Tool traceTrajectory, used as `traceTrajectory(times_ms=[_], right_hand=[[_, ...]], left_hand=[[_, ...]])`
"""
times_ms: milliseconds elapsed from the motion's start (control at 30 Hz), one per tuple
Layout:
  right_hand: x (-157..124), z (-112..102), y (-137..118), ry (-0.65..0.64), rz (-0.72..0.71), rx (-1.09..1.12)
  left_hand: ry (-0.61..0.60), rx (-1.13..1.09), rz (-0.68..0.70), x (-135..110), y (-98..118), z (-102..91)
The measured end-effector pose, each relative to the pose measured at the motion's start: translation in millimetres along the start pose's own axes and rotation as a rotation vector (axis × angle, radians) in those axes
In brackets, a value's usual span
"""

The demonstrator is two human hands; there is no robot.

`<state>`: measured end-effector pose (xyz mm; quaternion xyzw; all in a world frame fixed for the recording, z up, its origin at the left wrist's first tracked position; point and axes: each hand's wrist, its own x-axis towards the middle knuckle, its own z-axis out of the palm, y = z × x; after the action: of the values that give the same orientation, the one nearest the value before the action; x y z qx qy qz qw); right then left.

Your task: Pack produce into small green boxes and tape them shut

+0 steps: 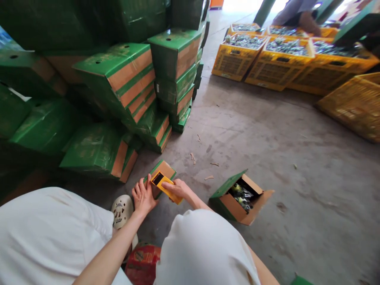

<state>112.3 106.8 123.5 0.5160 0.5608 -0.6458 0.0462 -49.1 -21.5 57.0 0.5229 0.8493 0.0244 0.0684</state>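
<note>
L hand (pixel 144 196): fingers spread, palm flat on near side of small green carton (pixel 164 171), steadying it on the concrete floor (pixel 267 150).
R hand (pixel 178 189): fingers curled round yellow tape dispenser (pixel 164 186), gripped along its body, held over carton's top edge.
Carton pos: on floor just ahead of knees, near foot of green box stack (pixel 124 91), beside white clog (pixel 122 209).
Handling (est.): carton = light, thin cardboard, dents easily; hold by flat sides or corners, not flaps. Dispenser = stiff plastic, light, prob. sharp at blade end; grip mid-body.
Open carton (pixel 239 198): to the right, well apart, flaps up, dark wrapped items inside.
Far right: yellow crates (pixel 276 71), filled; another person partly in view behind them.
Floor: a few scraps btw the cartons.
</note>
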Motion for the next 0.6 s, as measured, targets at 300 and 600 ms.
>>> traceTrajectory(times_ms=[300, 600], right_hand=[[-72.0, -31.0, 69.8, 0.121, 0.184, 0.003], [-152.5, -50.3, 134.3, 0.287, 0.229, -0.179]], left_hand=[[-0.134, -0.154, 0.159, -63.6, 62.3, 19.2], [-0.23, -0.179, 0.046, -37.2, 50.1, 11.6]])
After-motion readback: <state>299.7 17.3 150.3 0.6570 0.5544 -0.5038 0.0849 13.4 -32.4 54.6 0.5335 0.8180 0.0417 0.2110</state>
